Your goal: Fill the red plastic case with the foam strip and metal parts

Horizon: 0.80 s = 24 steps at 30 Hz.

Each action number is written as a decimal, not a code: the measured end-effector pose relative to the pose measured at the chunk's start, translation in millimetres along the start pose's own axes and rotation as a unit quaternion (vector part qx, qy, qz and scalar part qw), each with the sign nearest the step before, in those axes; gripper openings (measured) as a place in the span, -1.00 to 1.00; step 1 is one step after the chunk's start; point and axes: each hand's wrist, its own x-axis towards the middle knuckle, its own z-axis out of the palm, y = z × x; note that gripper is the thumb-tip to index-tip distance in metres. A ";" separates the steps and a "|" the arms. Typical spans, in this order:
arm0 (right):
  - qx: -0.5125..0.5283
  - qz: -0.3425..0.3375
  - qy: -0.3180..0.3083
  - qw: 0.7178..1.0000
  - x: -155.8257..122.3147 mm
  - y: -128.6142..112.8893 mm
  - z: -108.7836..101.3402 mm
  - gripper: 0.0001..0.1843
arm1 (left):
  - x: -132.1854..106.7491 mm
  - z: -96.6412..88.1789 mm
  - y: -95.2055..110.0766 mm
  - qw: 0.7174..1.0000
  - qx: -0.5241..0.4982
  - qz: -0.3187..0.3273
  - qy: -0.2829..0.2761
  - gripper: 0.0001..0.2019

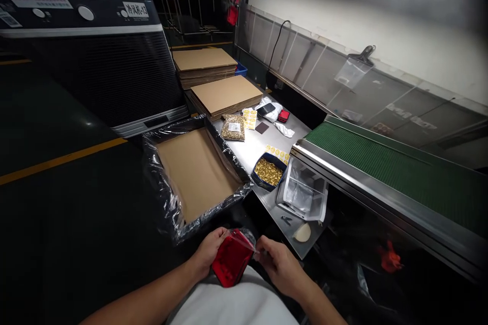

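Note:
A shiny red object in a clear plastic bag (pixel 232 259) is held low, just above my lap. My left hand (pixel 212 250) grips its left edge, thumb on top. At the right, my right hand (pixel 277 263) pinches the clear film near the bag's upper right edge. What exactly the red object is, I cannot make out. Ahead of my hands lies a shallow box lined with black plastic (pixel 209 221), its cardboard bottom showing.
A blue container of small gold pieces (pixel 268 171) and a clear-bag bin (pixel 305 190) stand on the metal table (pixel 244 155). Cardboard stacks (pixel 226 94) lie behind. A green conveyor belt (pixel 392 162) runs along the right; an air cooler (pixel 95 61) stands left.

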 end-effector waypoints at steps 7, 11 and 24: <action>0.015 -0.053 -0.026 0.998 4.3 1.4 17.6 -0.86 | 3.3 -4.4 -13.2 0.996 0.030 0.035 0.080 -0.70; 0.015 -0.058 -0.033 0.998 9.3 -5.7 22.3 -0.74 | 14.8 0.5 -14.8 0.984 0.056 0.050 0.163 -0.80; 0.009 0.026 0.146 0.989 66.1 75.4 12.0 -0.50 | 20.6 18.1 46.9 0.985 0.054 0.153 0.062 -0.53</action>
